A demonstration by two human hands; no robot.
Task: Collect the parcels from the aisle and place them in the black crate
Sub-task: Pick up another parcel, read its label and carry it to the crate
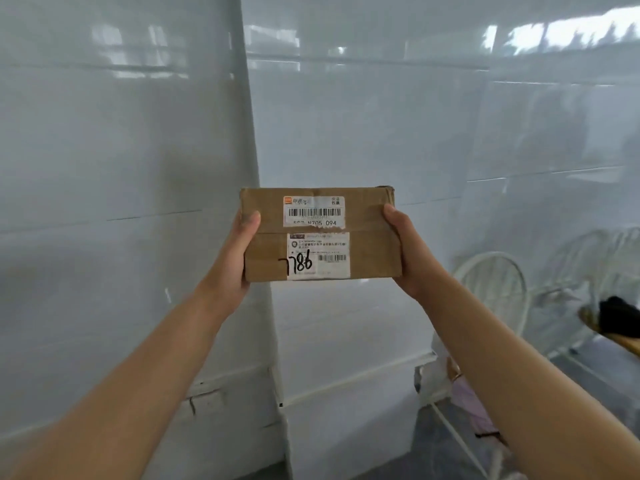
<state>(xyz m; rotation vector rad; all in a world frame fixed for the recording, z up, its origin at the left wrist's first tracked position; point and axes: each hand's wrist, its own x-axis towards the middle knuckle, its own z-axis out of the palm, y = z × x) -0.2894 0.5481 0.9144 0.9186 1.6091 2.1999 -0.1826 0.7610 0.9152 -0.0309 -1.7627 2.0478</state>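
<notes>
We face a white tiled wall [121, 150], white wire chairs [495, 289] low right. Brown parcel [367, 237] held up in front of us, mid-air, left hand [239, 251] and right hand [408, 251] gripping its two ends, thumbs on the labelled face.

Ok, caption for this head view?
Both hands, left and right, hold a labelled cardboard parcel before a white wall.

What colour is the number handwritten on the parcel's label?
Black marker, written across the lower white label of the brown cardboard parcel. It shows clearly in the head view.
</notes>
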